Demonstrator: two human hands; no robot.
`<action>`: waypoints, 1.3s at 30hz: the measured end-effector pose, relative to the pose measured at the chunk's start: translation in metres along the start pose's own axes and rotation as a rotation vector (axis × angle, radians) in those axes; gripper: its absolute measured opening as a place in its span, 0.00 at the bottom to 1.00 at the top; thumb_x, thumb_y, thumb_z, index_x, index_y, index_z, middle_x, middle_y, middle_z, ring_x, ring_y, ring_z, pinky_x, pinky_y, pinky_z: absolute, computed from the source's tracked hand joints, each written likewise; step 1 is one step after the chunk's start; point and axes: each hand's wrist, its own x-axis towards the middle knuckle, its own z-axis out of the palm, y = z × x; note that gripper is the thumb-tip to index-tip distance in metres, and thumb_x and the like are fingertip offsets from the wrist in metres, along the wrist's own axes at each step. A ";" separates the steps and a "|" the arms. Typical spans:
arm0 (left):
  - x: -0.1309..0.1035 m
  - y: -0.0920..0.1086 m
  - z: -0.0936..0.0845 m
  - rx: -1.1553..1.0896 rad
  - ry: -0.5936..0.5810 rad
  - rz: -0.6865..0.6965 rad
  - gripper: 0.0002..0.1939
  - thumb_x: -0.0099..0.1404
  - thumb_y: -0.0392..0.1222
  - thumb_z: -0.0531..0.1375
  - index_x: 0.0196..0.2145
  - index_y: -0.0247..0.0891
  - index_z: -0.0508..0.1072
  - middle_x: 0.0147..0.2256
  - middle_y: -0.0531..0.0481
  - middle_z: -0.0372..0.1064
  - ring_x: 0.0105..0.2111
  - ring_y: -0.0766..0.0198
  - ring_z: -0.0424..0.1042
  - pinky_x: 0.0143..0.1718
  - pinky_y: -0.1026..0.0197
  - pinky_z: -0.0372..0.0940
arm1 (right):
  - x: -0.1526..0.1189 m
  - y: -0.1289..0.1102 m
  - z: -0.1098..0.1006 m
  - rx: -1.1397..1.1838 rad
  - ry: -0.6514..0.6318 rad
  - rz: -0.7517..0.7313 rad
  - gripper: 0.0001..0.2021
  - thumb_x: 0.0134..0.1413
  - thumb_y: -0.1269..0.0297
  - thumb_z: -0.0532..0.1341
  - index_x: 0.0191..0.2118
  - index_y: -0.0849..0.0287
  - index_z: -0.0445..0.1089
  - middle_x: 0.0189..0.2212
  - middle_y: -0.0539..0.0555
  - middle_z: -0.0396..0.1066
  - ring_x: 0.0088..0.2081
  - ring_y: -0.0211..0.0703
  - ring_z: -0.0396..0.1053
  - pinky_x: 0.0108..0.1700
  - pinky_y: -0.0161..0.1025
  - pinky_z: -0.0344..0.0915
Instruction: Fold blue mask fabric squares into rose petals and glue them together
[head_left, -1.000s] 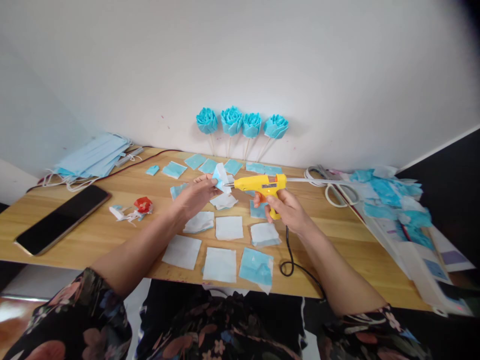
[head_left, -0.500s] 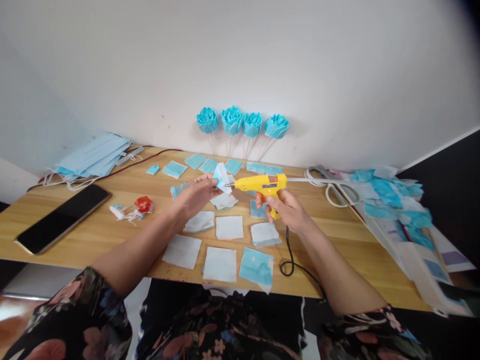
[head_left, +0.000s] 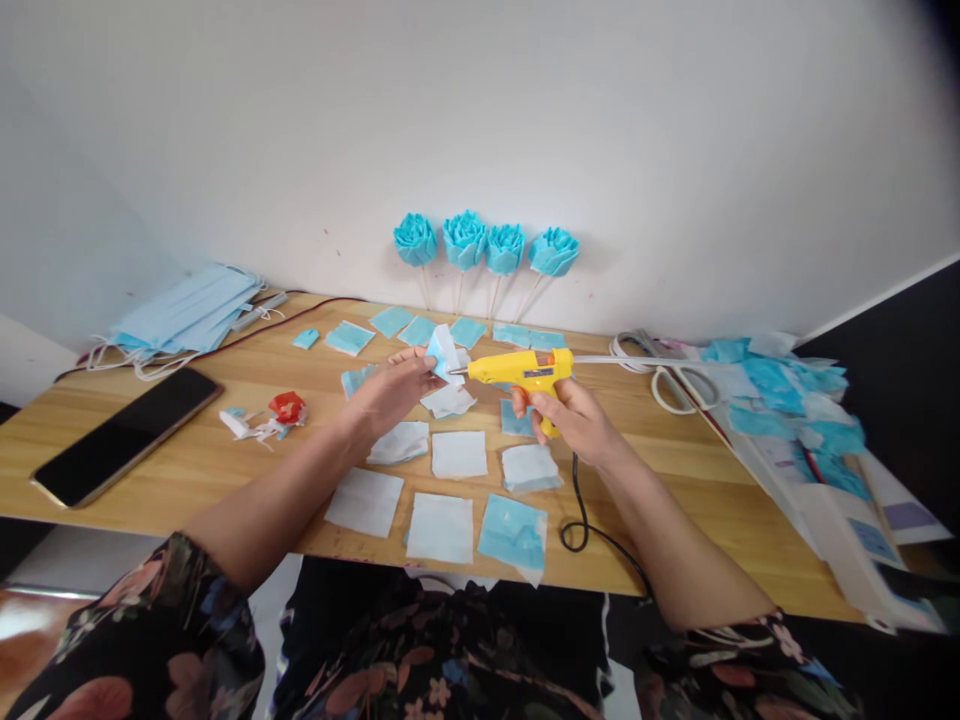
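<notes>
My left hand [head_left: 405, 385] pinches a folded blue and white fabric piece [head_left: 445, 352] above the middle of the table. My right hand [head_left: 566, 415] is wrapped round the grip of a yellow glue gun [head_left: 517, 368], a finger at its orange trigger. The gun points left, its metal nozzle at the fabric piece, and a clear glue stick [head_left: 615, 360] juts from its back. Below the hands lie several fabric squares, among them a white one [head_left: 459, 455] and a blue one [head_left: 513, 535].
Four blue fabric flowers [head_left: 464, 242] on sticks lean on the wall. Masks [head_left: 187, 312], a phone [head_left: 126, 437] and a red scrap [head_left: 287, 407] lie left. Scissors [head_left: 684, 390] and blue scraps [head_left: 780, 390] lie right. A black cord [head_left: 576, 500] loops below the gun.
The glue gun and its nozzle have shifted very slightly left against the folded piece. Both hands keep nearly the same pose.
</notes>
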 end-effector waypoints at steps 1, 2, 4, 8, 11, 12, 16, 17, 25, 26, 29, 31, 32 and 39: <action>0.000 0.000 0.000 0.000 -0.001 0.000 0.07 0.55 0.41 0.69 0.27 0.36 0.75 0.33 0.46 0.78 0.38 0.58 0.75 0.51 0.51 0.63 | 0.000 0.000 0.000 -0.001 0.001 -0.003 0.17 0.60 0.48 0.61 0.41 0.59 0.68 0.32 0.54 0.70 0.25 0.34 0.65 0.18 0.31 0.63; 0.000 0.000 0.000 0.000 -0.001 0.001 0.07 0.55 0.41 0.69 0.27 0.36 0.75 0.33 0.46 0.78 0.38 0.58 0.75 0.52 0.51 0.63 | 0.000 0.000 0.000 -0.005 0.001 -0.003 0.17 0.60 0.48 0.61 0.41 0.59 0.68 0.32 0.53 0.70 0.25 0.34 0.65 0.18 0.31 0.63; 0.000 0.000 0.000 -0.001 -0.002 0.002 0.08 0.54 0.41 0.69 0.27 0.36 0.76 0.33 0.46 0.78 0.38 0.58 0.75 0.51 0.52 0.63 | 0.000 0.000 -0.001 -0.014 0.001 0.001 0.17 0.60 0.48 0.61 0.40 0.59 0.68 0.32 0.53 0.69 0.24 0.33 0.65 0.18 0.31 0.63; 0.001 0.000 0.000 -0.006 -0.005 0.002 0.09 0.54 0.41 0.70 0.26 0.35 0.75 0.33 0.46 0.78 0.38 0.58 0.75 0.50 0.53 0.64 | -0.001 0.000 -0.001 -0.028 0.008 0.017 0.18 0.60 0.47 0.61 0.41 0.59 0.67 0.32 0.53 0.69 0.24 0.33 0.64 0.19 0.31 0.63; 0.001 0.000 0.000 -0.017 -0.020 0.005 0.09 0.54 0.41 0.69 0.26 0.35 0.74 0.33 0.46 0.78 0.39 0.59 0.76 0.50 0.53 0.65 | -0.001 -0.001 -0.001 -0.039 0.009 0.023 0.19 0.59 0.46 0.61 0.39 0.59 0.67 0.32 0.53 0.70 0.23 0.33 0.63 0.18 0.32 0.63; 0.001 0.000 -0.001 -0.022 -0.024 0.007 0.09 0.55 0.41 0.69 0.26 0.35 0.74 0.34 0.46 0.78 0.39 0.58 0.76 0.50 0.53 0.65 | -0.001 -0.001 -0.001 -0.043 0.007 0.026 0.19 0.59 0.46 0.61 0.39 0.60 0.67 0.32 0.52 0.70 0.22 0.32 0.63 0.18 0.32 0.63; 0.001 -0.001 -0.002 -0.024 -0.026 0.008 0.08 0.56 0.41 0.68 0.27 0.36 0.74 0.35 0.45 0.78 0.41 0.57 0.76 0.52 0.52 0.65 | -0.001 0.000 0.000 -0.055 0.010 0.031 0.19 0.59 0.46 0.61 0.41 0.60 0.67 0.33 0.53 0.70 0.22 0.32 0.63 0.19 0.32 0.64; 0.001 -0.001 -0.002 -0.020 -0.023 0.005 0.08 0.56 0.41 0.68 0.27 0.36 0.74 0.37 0.44 0.78 0.42 0.56 0.76 0.53 0.51 0.65 | -0.001 0.000 0.000 -0.057 0.011 0.029 0.19 0.60 0.46 0.61 0.42 0.60 0.67 0.33 0.53 0.70 0.23 0.33 0.63 0.19 0.32 0.64; 0.002 -0.001 -0.003 -0.054 0.030 0.007 0.08 0.54 0.39 0.69 0.25 0.36 0.72 0.31 0.48 0.76 0.37 0.60 0.75 0.50 0.53 0.66 | -0.004 0.004 -0.005 -0.130 -0.032 0.041 0.19 0.62 0.51 0.60 0.51 0.59 0.69 0.37 0.54 0.73 0.24 0.32 0.64 0.21 0.31 0.66; 0.002 -0.001 -0.003 -0.061 0.037 0.011 0.09 0.54 0.39 0.69 0.25 0.36 0.72 0.30 0.49 0.76 0.36 0.61 0.75 0.49 0.54 0.67 | -0.005 0.003 -0.006 -0.141 -0.047 0.046 0.19 0.62 0.51 0.60 0.51 0.59 0.69 0.37 0.54 0.73 0.24 0.32 0.64 0.22 0.32 0.66; 0.003 0.000 -0.004 -0.063 0.054 0.018 0.09 0.54 0.39 0.69 0.24 0.36 0.72 0.30 0.50 0.75 0.36 0.62 0.74 0.48 0.55 0.66 | -0.006 -0.002 -0.010 -0.128 -0.061 0.049 0.19 0.61 0.51 0.61 0.50 0.59 0.69 0.38 0.55 0.74 0.23 0.32 0.65 0.22 0.33 0.67; 0.003 0.000 -0.004 -0.054 0.054 0.015 0.09 0.54 0.39 0.69 0.24 0.36 0.72 0.31 0.49 0.75 0.37 0.61 0.74 0.49 0.55 0.66 | -0.005 -0.005 -0.010 -0.069 -0.026 0.040 0.19 0.60 0.49 0.61 0.46 0.60 0.70 0.37 0.56 0.75 0.24 0.34 0.67 0.21 0.33 0.67; 0.002 0.000 -0.004 -0.049 0.047 0.011 0.09 0.54 0.39 0.69 0.24 0.36 0.72 0.31 0.49 0.75 0.37 0.62 0.74 0.48 0.55 0.66 | -0.005 -0.007 -0.009 -0.027 0.005 0.029 0.19 0.60 0.48 0.61 0.44 0.60 0.71 0.37 0.57 0.75 0.25 0.36 0.68 0.21 0.33 0.66; -0.001 -0.002 -0.002 0.023 -0.064 -0.033 0.10 0.52 0.41 0.71 0.24 0.35 0.75 0.27 0.50 0.73 0.30 0.65 0.71 0.40 0.58 0.65 | -0.001 -0.007 -0.001 0.095 0.103 0.008 0.19 0.57 0.45 0.63 0.40 0.59 0.69 0.38 0.58 0.74 0.29 0.40 0.71 0.18 0.32 0.63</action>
